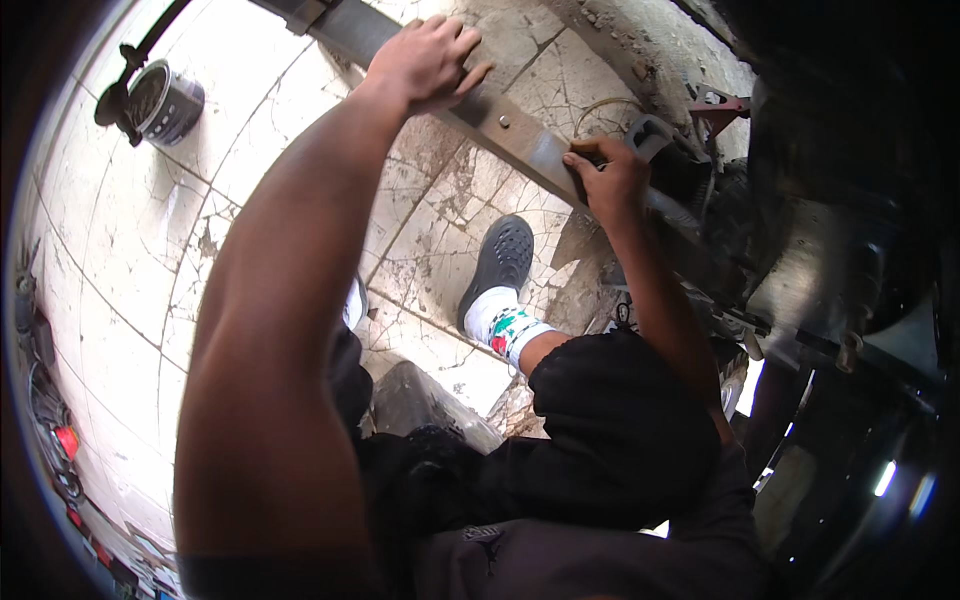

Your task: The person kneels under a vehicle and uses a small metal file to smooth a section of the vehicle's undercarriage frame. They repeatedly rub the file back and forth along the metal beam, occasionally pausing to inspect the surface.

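A: Nearest the camera, a dark shirt (580,560) and the bare left arm (270,390). Where is the piece being handled?

B: A long metal bar (538,152) runs aslant from the upper left towards the right, above the cracked tile floor (120,290) as seen from here. A small round spot, bolt or hole, marks its face between the hands.

A: State of the hands?

B: The left hand (425,65) lies over the bar, unclenched, fingers bent and thumb apart. The right hand (612,178) is at the bar's lower stretch, fingers curled, thumb close to the forefinger. Whether anything small sits in that grip, I cannot tell.

A: Progress?

B: In my judgement, under way, since both hands are at the bar. A paler, shinier patch shows just beside the right hand; its cause is not evident. No finished portion can be certified, and the remainder cannot be measured from this view.

A: Containers?

B: One bucket (185,112), on the floor at upper left, well apart from the hands. Its inside is dark; contents or mere staining, I cannot tell. A dark object (118,100) overlaps its rim in view; contact is unconfirmed.
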Action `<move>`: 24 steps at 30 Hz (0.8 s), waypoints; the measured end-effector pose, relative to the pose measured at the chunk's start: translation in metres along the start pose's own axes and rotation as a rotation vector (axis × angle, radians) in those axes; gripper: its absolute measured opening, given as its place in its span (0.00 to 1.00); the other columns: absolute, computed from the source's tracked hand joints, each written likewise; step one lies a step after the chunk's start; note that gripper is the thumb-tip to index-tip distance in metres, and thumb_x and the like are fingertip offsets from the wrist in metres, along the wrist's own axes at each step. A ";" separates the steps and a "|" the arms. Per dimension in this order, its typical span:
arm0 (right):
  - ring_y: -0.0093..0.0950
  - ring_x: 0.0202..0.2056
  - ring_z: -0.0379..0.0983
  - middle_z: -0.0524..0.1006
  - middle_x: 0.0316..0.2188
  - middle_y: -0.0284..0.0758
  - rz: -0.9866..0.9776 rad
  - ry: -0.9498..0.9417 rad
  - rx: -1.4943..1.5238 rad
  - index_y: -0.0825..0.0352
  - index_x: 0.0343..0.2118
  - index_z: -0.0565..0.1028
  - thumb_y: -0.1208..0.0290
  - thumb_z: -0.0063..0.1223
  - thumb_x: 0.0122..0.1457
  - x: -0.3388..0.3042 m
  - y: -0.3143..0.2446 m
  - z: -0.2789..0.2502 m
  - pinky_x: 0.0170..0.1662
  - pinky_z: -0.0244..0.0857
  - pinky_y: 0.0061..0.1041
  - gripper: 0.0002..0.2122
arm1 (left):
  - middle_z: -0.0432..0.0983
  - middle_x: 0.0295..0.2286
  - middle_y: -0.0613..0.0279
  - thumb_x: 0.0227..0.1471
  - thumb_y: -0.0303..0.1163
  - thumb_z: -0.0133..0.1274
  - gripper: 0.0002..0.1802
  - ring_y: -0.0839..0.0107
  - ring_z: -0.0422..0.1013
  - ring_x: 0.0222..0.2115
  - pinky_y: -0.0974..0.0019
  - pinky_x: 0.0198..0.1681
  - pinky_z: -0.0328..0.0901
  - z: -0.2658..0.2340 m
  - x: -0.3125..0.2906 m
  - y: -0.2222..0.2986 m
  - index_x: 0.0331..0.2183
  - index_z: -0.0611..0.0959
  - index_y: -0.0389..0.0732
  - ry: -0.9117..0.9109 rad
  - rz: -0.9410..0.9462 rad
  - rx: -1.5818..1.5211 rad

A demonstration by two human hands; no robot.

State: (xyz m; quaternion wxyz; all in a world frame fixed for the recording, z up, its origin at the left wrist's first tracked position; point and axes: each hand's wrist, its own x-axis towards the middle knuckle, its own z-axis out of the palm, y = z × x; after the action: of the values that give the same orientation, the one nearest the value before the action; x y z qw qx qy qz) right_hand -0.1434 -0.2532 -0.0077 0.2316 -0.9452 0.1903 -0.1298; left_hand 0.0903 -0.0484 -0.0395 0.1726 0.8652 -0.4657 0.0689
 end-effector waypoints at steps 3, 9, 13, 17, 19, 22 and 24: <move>0.36 0.35 0.84 0.85 0.34 0.40 -0.013 -0.030 0.019 0.65 0.36 0.85 0.75 0.73 0.50 0.004 -0.003 0.001 0.42 0.75 0.32 0.10 | 0.71 0.48 0.50 0.67 0.55 0.45 0.29 0.56 0.68 0.53 0.53 0.60 0.66 -0.004 -0.012 0.000 0.52 0.79 0.39 -0.068 0.102 0.082; 0.38 0.36 0.84 0.85 0.32 0.41 0.058 -0.165 0.043 0.65 0.35 0.85 0.72 0.73 0.51 0.016 0.000 -0.004 0.42 0.75 0.33 0.10 | 0.61 0.65 0.48 0.68 0.64 0.33 0.42 0.57 0.53 0.68 0.53 0.73 0.46 -0.014 -0.045 0.031 0.66 0.66 0.38 -0.231 -0.036 0.269; 0.37 0.35 0.84 0.85 0.32 0.40 0.054 -0.082 0.073 0.64 0.35 0.85 0.70 0.73 0.51 0.005 0.006 -0.003 0.42 0.75 0.33 0.09 | 0.49 0.72 0.55 0.66 0.70 0.26 0.49 0.62 0.40 0.74 0.56 0.77 0.34 -0.033 -0.048 0.041 0.72 0.53 0.44 -0.361 -0.110 0.247; 0.34 0.35 0.85 0.86 0.32 0.39 0.012 -0.040 0.043 0.65 0.35 0.85 0.71 0.72 0.52 0.002 -0.001 -0.003 0.41 0.75 0.31 0.09 | 0.43 0.73 0.59 0.66 0.68 0.31 0.47 0.63 0.38 0.74 0.58 0.77 0.34 -0.040 -0.068 0.047 0.73 0.51 0.46 -0.435 -0.081 0.303; 0.30 0.34 0.85 0.86 0.32 0.39 0.041 -0.048 0.054 0.67 0.35 0.84 0.74 0.72 0.53 0.000 -0.011 -0.008 0.39 0.76 0.27 0.08 | 0.40 0.74 0.58 0.68 0.63 0.35 0.45 0.63 0.38 0.74 0.59 0.76 0.35 -0.049 -0.073 0.047 0.73 0.51 0.44 -0.476 -0.070 0.298; 0.31 0.35 0.86 0.86 0.32 0.39 0.069 -0.062 0.038 0.67 0.36 0.84 0.74 0.72 0.53 -0.002 -0.009 -0.008 0.39 0.76 0.27 0.09 | 0.41 0.74 0.55 0.68 0.59 0.38 0.44 0.62 0.39 0.74 0.58 0.76 0.37 -0.056 -0.075 0.071 0.72 0.52 0.41 -0.553 -0.144 0.287; 0.30 0.35 0.86 0.86 0.33 0.40 0.049 -0.040 0.031 0.67 0.36 0.84 0.74 0.72 0.53 -0.002 -0.005 -0.007 0.40 0.76 0.26 0.09 | 0.47 0.72 0.51 0.68 0.53 0.41 0.40 0.60 0.43 0.74 0.56 0.76 0.37 -0.049 -0.082 0.074 0.71 0.58 0.39 -0.470 -0.100 0.270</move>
State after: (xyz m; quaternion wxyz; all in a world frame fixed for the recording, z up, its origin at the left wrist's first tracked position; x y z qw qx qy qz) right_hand -0.1456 -0.2511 0.0002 0.2530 -0.9389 0.2069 -0.1081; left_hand -0.0148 -0.0036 0.0006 -0.0538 0.8946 -0.4362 -0.0812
